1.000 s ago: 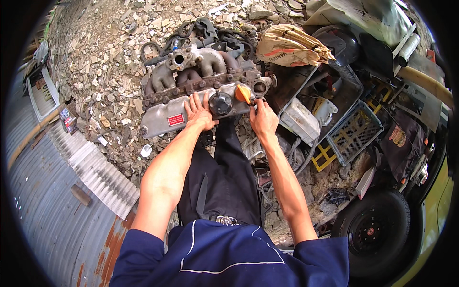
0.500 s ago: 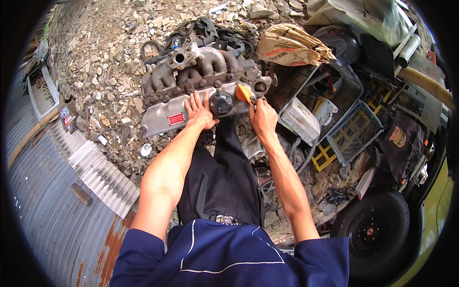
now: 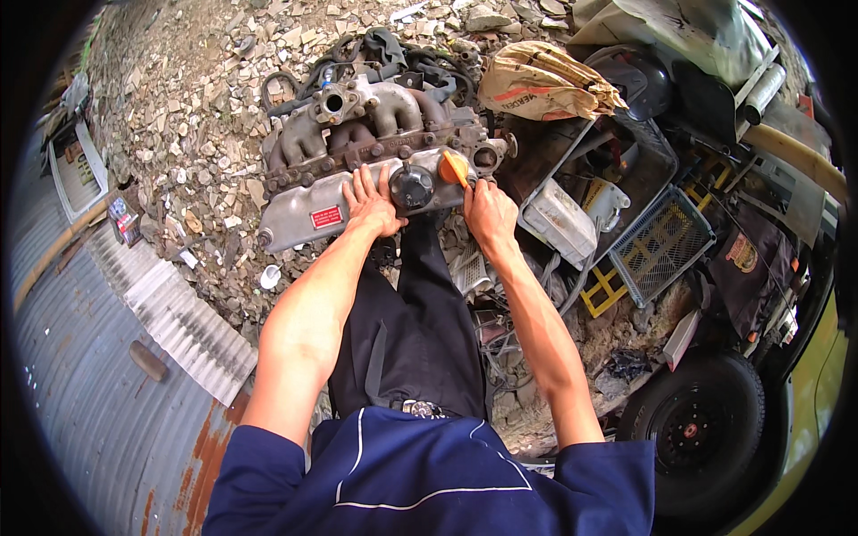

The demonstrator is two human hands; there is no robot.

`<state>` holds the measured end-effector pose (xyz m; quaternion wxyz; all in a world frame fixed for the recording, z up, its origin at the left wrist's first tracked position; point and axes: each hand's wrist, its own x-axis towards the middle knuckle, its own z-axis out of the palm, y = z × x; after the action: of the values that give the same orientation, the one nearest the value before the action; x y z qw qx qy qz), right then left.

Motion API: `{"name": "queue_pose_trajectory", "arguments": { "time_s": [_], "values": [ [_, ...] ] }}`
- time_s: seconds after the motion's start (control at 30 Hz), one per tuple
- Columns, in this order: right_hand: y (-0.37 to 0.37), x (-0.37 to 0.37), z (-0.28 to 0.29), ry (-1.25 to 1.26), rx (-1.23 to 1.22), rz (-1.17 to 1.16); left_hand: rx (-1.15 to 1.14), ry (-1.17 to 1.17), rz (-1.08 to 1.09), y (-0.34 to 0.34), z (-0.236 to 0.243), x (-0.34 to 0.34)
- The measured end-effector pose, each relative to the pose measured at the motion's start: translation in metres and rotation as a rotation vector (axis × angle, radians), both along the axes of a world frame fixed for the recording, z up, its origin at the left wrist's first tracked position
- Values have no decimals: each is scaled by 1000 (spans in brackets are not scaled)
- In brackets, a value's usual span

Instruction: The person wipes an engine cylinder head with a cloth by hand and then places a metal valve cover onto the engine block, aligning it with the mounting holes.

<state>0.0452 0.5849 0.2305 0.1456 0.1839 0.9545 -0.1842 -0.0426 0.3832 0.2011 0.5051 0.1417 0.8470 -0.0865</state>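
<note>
A grey metal valve cover with a red label lies along the near side of an old engine head. Its round black oil filler cap sits between my two hands. My left hand rests flat on the cover, fingers spread, just left of the cap. Right of the cap, my right hand is closed at the cover's end. From its fingertips an orange flat-ended tool leans up onto the cover. My fingers hide its lower end, and its exact kind is unclear.
Black hoses and cables lie behind the engine. To the right are a paper sack, a grey basket, a white plastic container and a wheel. Corrugated metal sheets lie left, beside rubble ground.
The view has shifted very slightly. My right hand and the orange tool show only a tiny movement at the cover's right end; my left hand keeps its place.
</note>
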Motion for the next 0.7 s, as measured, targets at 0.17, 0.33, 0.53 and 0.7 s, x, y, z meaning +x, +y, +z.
{"name": "queue_pose_trajectory", "arguments": {
  "time_s": [0.17,0.33,0.53,0.7],
  "values": [
    [2,4,-6,173,-45,68,11,2,-1,0,-1,0],
    [8,4,-2,139,-51,46,2,4,-2,0,-2,1],
    [11,-1,4,-11,-28,74,-2,8,3,1,-1,0],
    [9,8,5,152,-26,66,-6,10,6,1,1,1]
  ]
}}
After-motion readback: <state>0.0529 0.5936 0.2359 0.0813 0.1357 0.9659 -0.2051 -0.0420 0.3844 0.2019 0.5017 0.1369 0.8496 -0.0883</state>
